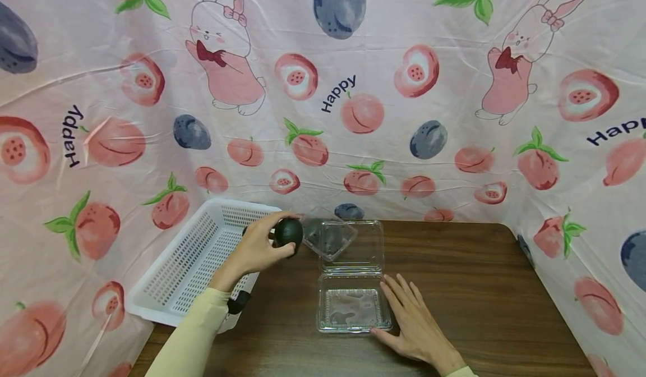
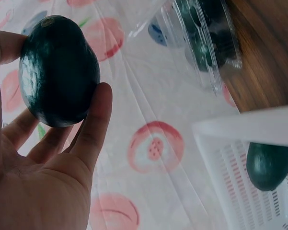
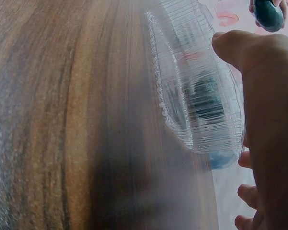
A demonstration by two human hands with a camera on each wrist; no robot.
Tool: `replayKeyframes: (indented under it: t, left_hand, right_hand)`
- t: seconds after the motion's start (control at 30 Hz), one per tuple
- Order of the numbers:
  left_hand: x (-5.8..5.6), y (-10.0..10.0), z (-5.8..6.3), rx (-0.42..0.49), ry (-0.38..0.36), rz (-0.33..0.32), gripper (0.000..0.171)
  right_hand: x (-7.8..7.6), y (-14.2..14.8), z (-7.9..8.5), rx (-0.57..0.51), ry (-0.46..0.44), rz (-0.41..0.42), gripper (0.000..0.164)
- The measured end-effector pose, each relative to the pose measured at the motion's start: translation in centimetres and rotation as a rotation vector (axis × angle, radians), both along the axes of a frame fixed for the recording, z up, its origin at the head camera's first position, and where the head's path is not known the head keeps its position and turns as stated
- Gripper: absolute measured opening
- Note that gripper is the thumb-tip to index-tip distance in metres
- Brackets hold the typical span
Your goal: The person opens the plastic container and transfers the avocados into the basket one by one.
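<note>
My left hand (image 1: 257,246) grips a dark green avocado (image 1: 289,232) between thumb and fingers, raised beside the white basket's right rim. Up close in the left wrist view, the avocado (image 2: 60,72) is glossy, with its stem scar on top. An open clear plastic clamshell box (image 1: 353,330) lies on the table, its lid raised at the back; no avocado is in its base. Resting along its right side is my right hand (image 1: 416,323), fingers extended and thumb by the front corner. One more avocado (image 2: 268,165) lies in the basket, mostly hidden by my left hand in the head view.
A white perforated basket (image 1: 171,270) stands at the left of the wooden table (image 1: 464,287). Behind the open box, a second clear box (image 1: 348,237) holds dark avocados. Fruit-printed cloth (image 1: 383,40) hangs around the back and sides.
</note>
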State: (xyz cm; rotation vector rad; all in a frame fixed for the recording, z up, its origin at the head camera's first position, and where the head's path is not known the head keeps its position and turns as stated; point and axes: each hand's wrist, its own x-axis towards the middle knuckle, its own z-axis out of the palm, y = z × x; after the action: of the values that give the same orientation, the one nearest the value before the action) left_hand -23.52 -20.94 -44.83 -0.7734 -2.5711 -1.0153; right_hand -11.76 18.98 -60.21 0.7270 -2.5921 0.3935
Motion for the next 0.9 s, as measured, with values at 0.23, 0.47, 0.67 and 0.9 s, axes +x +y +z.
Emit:
replayKeyframes:
  t: [0.23, 0.47, 0.67, 0.9]
  left_hand:
    - [-0.3, -1.9, 0.0, 0.004, 0.015, 0.042, 0.062]
    - [-0.4, -3.5, 0.0, 0.007, -0.011, 0.079, 0.064]
    - [-0.4, -4.7, 0.2, -0.002, -0.037, 0.124, 0.065]
    - [-0.5, -5.9, 0.2, 0.018, -0.070, 0.147, 0.063]
  right_hand:
    - [0.1, 0.0, -0.1, 0.000, -0.008, -0.012, 0.102]
    - [0.0, 0.0, 0.0, -0.011, -0.010, -0.004, 0.102]
    - [0.0, 0.1, -0.1, 0.000, -0.004, -0.014, 0.102]
    - [-0.1, 0.1, 0.0, -0.008, -0.005, -0.003, 0.103]
